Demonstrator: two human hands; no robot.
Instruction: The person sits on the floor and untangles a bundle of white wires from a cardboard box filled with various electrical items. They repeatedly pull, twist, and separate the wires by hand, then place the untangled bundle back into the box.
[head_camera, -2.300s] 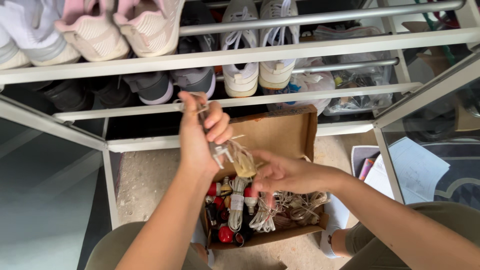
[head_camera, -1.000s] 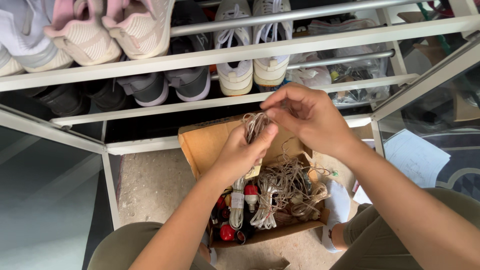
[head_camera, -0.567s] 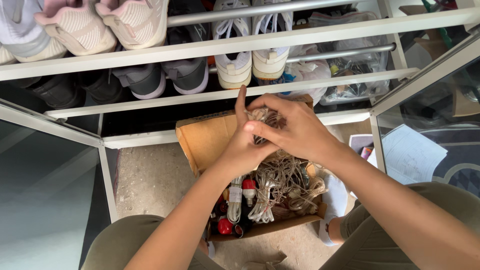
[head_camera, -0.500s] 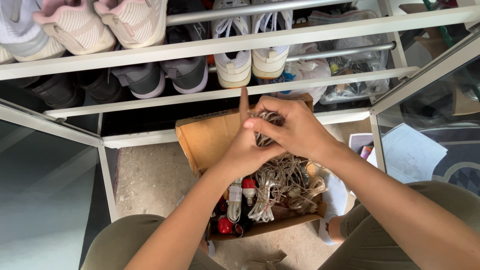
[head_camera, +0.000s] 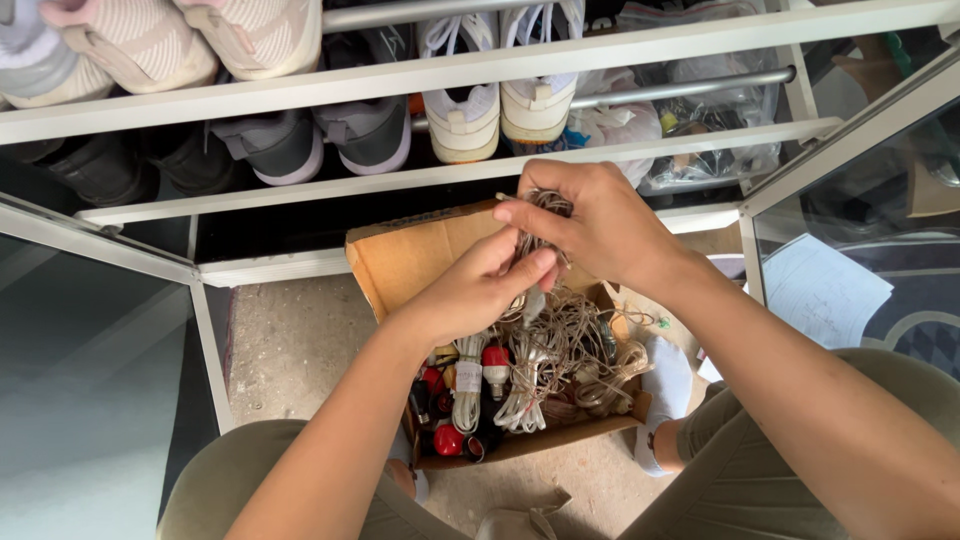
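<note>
An open cardboard box (head_camera: 410, 262) sits on the floor in front of me, filled with tangled pale wires (head_camera: 570, 355), small red bulbs (head_camera: 495, 358) and coiled white cords (head_camera: 467, 395). Above the box, my left hand (head_camera: 470, 290) pinches a bundle of thin wire (head_camera: 535, 240) that trails down into the tangle. My right hand (head_camera: 590, 225) grips the top of the same bundle, fingers closed around the strands just above the left hand.
A white shoe rack (head_camera: 500, 65) stands behind the box, with white sneakers (head_camera: 465, 110), grey shoes (head_camera: 290, 145) and plastic bags (head_camera: 700, 140). Glass doors (head_camera: 90, 350) hang open on both sides. Papers (head_camera: 820, 290) lie on the floor at right.
The left hand first held a plug and wire up alone. Both hands then met on the wire bundle above the box; the left index finger has since dropped and the left hand sits lower.
</note>
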